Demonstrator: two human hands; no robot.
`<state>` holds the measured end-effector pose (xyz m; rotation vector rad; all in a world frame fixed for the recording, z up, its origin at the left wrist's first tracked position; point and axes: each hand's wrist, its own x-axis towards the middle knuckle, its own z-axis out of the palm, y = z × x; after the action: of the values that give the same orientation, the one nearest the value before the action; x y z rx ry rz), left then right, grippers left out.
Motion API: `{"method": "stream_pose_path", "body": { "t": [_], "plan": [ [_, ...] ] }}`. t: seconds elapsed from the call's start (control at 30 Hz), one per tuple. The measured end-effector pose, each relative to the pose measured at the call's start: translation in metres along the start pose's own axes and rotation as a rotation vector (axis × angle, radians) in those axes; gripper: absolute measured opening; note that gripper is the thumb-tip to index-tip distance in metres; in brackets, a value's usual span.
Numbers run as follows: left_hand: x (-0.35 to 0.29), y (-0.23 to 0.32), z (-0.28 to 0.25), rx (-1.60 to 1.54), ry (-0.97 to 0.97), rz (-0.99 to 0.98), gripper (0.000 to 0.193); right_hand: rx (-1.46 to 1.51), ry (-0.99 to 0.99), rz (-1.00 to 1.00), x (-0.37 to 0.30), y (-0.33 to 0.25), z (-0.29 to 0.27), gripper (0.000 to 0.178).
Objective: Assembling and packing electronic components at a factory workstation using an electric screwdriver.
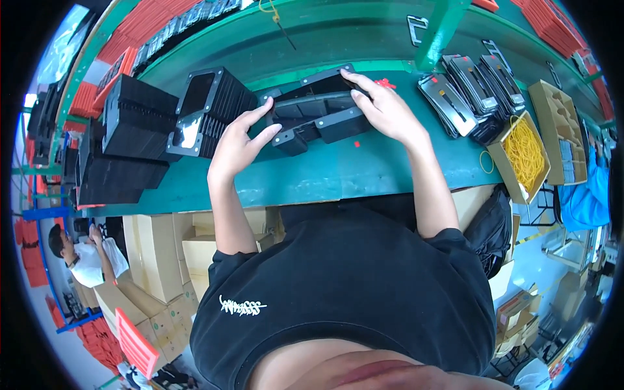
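Observation:
Between my two hands is a black box-shaped insert with raised walls, ridges inside and a notch in its near side. It is over the green bench top. My left hand grips its left end, with the thumb near the front corner and the fingers farther back. My right hand clasps its right end, fingers reaching over the far corner and the thumb along the inside. Just left of my left hand stand stacks of black frames with a glossy panel on top.
More black stacks stand at the far left of the green bench. To the right are piles of flat black-and-silver packs, a box of yellow cords and a divided carton. A green post rises behind. Another person works at left.

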<state>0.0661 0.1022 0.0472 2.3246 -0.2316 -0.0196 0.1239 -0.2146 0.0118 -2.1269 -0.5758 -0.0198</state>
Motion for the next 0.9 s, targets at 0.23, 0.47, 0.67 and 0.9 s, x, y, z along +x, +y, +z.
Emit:
{"method": "stream_pose_path", "body": {
  "t": [0.23, 0.47, 0.67, 0.9],
  "plan": [
    [0.001, 0.012, 0.009, 0.178, 0.134, 0.027, 0.062, -0.268, -0.161, 0.083, 0.004, -0.024, -0.019, 0.048],
    [0.018, -0.005, 0.005, 0.113, -0.035, 0.14, 0.063, -0.693, -0.487, 0.096, 0.114, -0.058, -0.042, 0.068],
    [0.014, -0.02, 0.024, -0.057, -0.012, 0.157, 0.062, 0.371, -0.121, -0.108, 0.166, -0.058, 0.025, 0.059],
    [0.009, -0.038, 0.049, -0.359, 0.12, 0.185, 0.053, 1.061, -0.585, -0.204, 0.014, -0.066, 0.038, 0.052]
  ]
}}
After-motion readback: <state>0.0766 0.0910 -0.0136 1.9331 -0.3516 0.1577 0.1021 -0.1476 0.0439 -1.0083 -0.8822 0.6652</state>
